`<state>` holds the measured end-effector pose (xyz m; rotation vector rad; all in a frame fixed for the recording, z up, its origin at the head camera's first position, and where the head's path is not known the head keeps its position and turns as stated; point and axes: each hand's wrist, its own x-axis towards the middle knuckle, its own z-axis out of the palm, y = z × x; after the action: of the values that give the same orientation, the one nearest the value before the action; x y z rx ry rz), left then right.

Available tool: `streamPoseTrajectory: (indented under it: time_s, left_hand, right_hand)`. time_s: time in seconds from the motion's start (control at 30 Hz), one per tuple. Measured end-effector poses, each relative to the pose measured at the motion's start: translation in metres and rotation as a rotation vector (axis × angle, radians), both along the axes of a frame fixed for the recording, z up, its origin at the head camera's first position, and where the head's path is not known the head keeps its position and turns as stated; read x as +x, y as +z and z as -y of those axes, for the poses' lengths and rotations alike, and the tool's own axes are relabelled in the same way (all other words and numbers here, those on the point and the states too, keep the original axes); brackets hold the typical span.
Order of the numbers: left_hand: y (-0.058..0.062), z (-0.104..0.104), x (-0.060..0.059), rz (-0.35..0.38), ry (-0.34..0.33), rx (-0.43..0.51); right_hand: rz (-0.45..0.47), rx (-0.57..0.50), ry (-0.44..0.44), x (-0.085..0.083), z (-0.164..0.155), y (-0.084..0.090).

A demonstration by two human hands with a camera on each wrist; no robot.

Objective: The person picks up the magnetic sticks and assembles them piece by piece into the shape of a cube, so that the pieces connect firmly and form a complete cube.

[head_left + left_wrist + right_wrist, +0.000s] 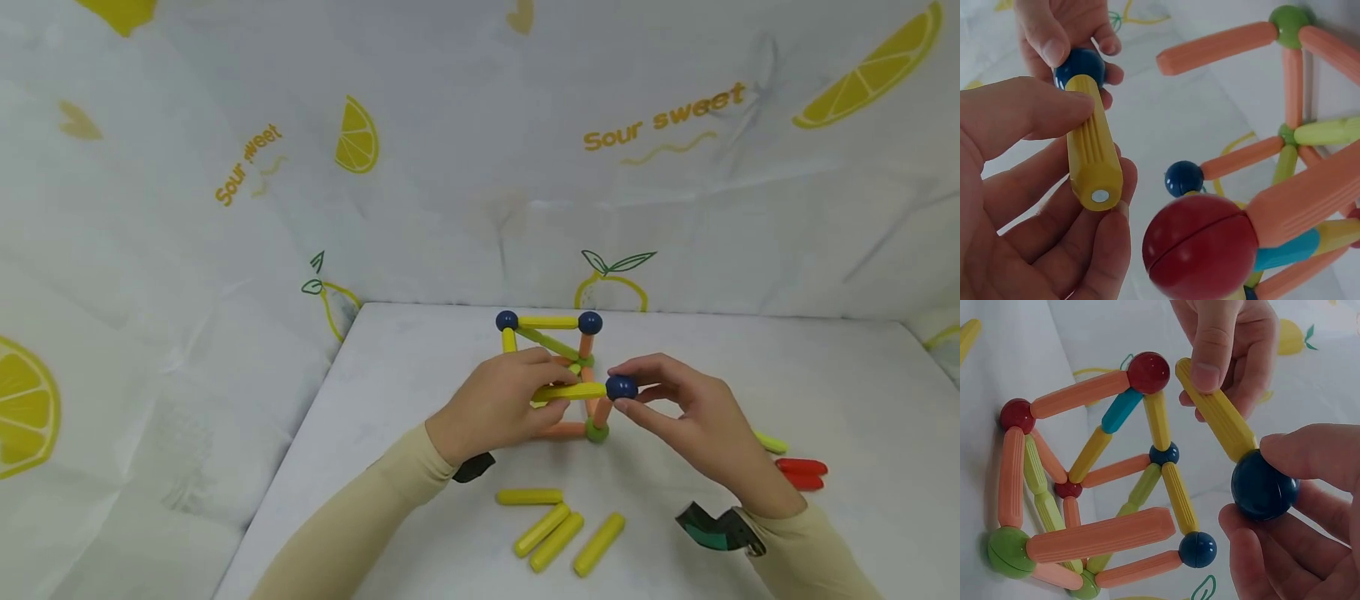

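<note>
A yellow stick [570, 391] is held level just above the front of a stick-and-ball frame [551, 337] in the middle of the white table [825, 375]. My left hand [551, 387] grips the stick between thumb and curled fingers. My right hand [626, 390] pinches a dark blue ball [621, 387] that sits on the stick's right end. In the left wrist view the left hand [1094, 150] wraps the yellow stick [1088, 125], with the blue ball [1080, 65] at its far end. The right wrist view shows the right hand [1260, 490] around the blue ball [1263, 487].
Several loose yellow sticks [558, 533] lie at the table's front edge. Two red sticks [801, 467] and a yellow-green one [771, 442] lie to the right behind my right hand. A lemon-print cloth [480, 167] walls in the table.
</note>
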<state>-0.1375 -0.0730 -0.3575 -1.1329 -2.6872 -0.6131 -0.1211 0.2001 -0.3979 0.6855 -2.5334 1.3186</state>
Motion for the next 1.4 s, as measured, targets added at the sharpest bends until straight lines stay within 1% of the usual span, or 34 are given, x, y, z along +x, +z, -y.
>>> streamPoseTrajectory:
  time_s: [0.2,0.5,0.6,0.87,1.1,1.2,1.4]
  left_hand:
    - [-0.003,-0.004,-0.001,-0.016,0.018,-0.023]
    - [-0.01,-0.005,-0.004,-0.057,0.013,-0.042]
    - [-0.012,-0.004,-0.005,-0.054,0.015,-0.051]
    - [-0.015,0.001,-0.01,-0.023,0.031,-0.097]
    - [-0.016,0.003,-0.011,-0.02,0.032,-0.101]
    - [-0.019,0.007,-0.009,-0.049,0.034,-0.088]
    - [-0.027,0.024,-0.002,-0.165,0.061,-0.057]
  right_hand:
    - [0.015,0.011,-0.004,-0.003,0.001,-0.002]
    - [0.02,0.032,0.002,-0.007,0.0,-0.007]
    - [0.023,0.047,-0.001,-0.008,0.001,-0.009]
    - [0.081,0.096,-0.02,-0.011,0.009,-0.016]
    - [0.091,0.096,-0.011,-0.013,0.01,-0.019]
    - [0.102,0.095,0.003,-0.015,0.011,-0.022]
    - [0.113,0.092,0.007,-0.016,0.013,-0.027]
